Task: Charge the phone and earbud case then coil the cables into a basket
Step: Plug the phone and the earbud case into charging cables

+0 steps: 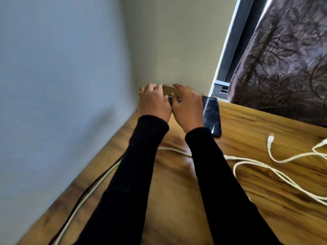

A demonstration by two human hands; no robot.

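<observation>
My left hand (154, 101) and my right hand (188, 107) meet at the far corner of the wooden table (173, 195), close to the wall. A small dark object (170, 99) sits between them; my left hand's curled fingers and thumb hold it, and what it is cannot be made out. My right hand arches over it with the index finger stretched out, its grip hidden. A black phone (211, 115) lies flat, screen up, just right of my right hand. White cables (251, 163) sprawl loose on the right, one free plug (270, 137) pointing away from me.
Another white cable (83, 198) runs along the table's left edge by the blue wall, with a dark cable beside it. A patterned purple curtain (283, 59) hangs at the back right beside a window frame (233, 45). No basket is in view.
</observation>
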